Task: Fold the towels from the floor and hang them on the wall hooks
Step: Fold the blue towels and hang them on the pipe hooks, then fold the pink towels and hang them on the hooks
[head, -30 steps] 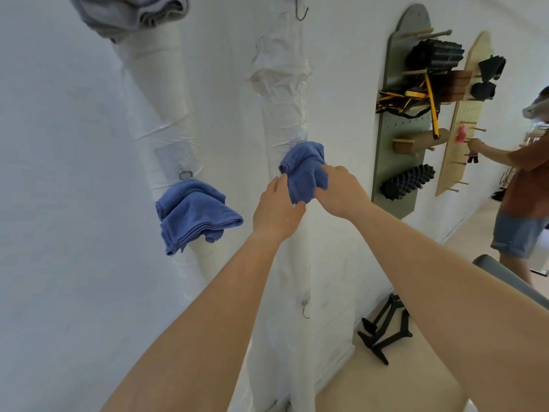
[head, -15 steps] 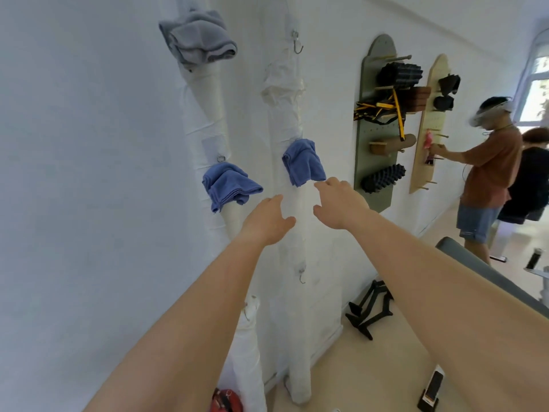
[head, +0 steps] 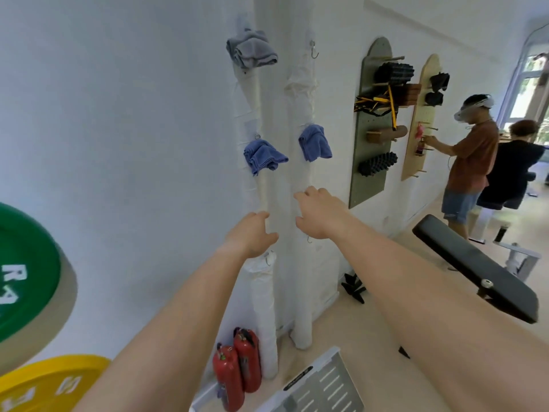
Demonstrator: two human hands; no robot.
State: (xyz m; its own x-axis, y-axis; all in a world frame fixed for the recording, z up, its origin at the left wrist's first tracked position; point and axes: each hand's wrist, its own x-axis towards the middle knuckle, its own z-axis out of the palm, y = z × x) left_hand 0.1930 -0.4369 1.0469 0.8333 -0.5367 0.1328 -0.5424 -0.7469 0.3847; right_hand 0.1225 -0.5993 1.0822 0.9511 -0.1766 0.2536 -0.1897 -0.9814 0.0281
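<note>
Head-worn wide-angle view, looking forward and down, close to the wall hooks (head: 314,52)

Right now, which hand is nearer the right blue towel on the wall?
Right. The right hand is below the right blue towel, not touching; the left hand is lower, under the left blue towel.

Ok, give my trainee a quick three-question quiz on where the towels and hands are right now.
1. True or false: the left hand and the right hand both hold nothing.
2. How many towels are hung up? A two, B three, C four.
3. What hangs on the top hook above the right blue towel?
Key: 1 true. 2 B: the grey towel, the left blue towel and the right blue towel. 3 nothing, it is bare.
</note>
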